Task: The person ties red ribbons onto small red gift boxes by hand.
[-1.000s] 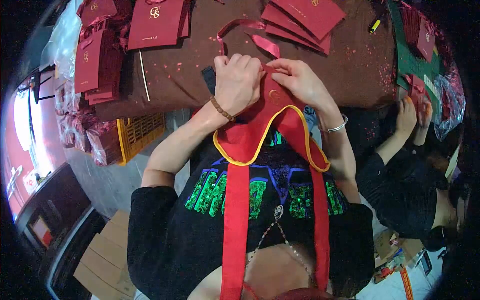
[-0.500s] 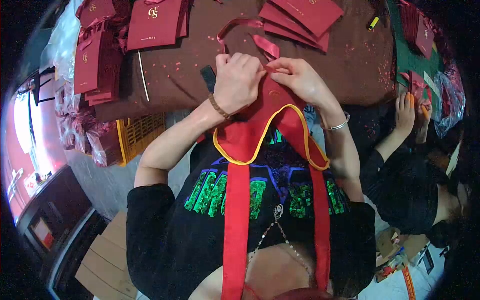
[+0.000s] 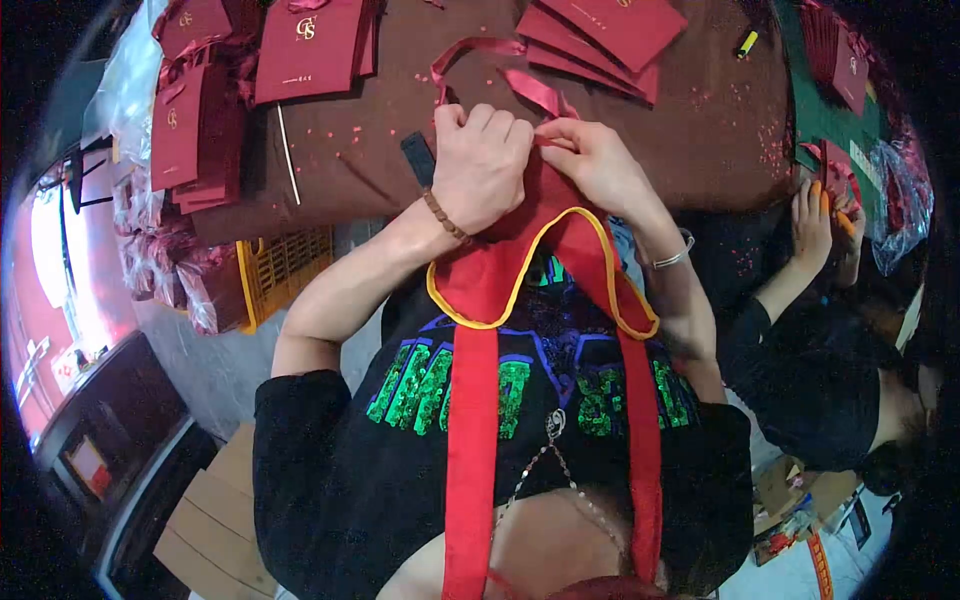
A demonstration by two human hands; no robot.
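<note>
My left hand (image 3: pixel 485 165), with a beaded bracelet at its wrist, is closed on the top edge of a dark red paper bag (image 3: pixel 550 190). My right hand (image 3: pixel 595 165) pinches that edge with thumb and fingers, close beside the left. What exactly lies under the fingertips is hidden. Beyond the hands a loose dark pink ribbon (image 3: pixel 540 92) stretches over the brown tablecloth, curving up and to the left. The bag hangs in front of my red apron (image 3: pixel 475 275) with yellow trim. A small black object (image 3: pixel 418 157) lies left of my left hand.
Stacked red bags stand at the far left (image 3: pixel 190 130) and upper left (image 3: pixel 312 45). Flat red bags (image 3: pixel 600 45) are fanned out at the back. A thin white stick (image 3: pixel 288 155) and yellow lighter-like object (image 3: pixel 747 43) lie on the cloth. A co-worker's hands (image 3: pixel 812 225) work at right.
My left hand has turned slightly, its back more toward me, and has come against the right fingers. The bag's gold mark between the hands is now covered. The ribbon has shifted slightly.
</note>
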